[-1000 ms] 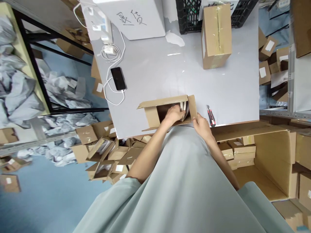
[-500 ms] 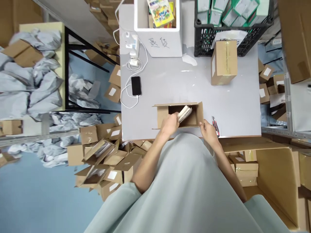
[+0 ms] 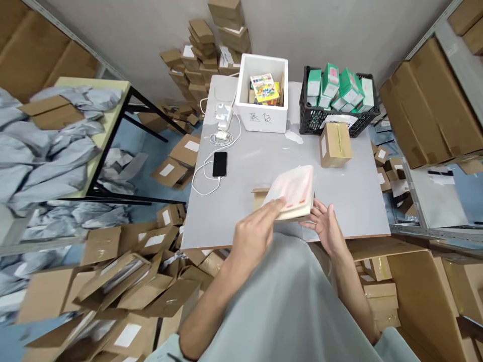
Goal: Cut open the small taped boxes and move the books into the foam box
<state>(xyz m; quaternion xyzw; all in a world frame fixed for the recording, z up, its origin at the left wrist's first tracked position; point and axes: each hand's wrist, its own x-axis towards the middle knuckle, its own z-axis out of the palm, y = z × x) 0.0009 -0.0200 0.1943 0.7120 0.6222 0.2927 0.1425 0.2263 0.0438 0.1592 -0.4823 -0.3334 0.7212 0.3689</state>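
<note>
My left hand grips a pale book, white with pink tones and small red marks near its lower edge. The book is tilted above the table, over an open cardboard box that it mostly hides; only the box's left part shows plainly. Close to the book's right edge, my right hand is open with its fingers spread; whether its fingertips touch the book I cannot tell. The utility knife seen earlier beside the right hand does not show now.
On the grey table stand a white foam box with booklets, a black crate of green-white boxes, and a taped carton. A phone lies on a cable at left. Opened cartons pile up on the floor.
The book has come up out of the cardboard box in my left hand. My right hand has let go of the box's edge and opened. The view has tilted upward.
</note>
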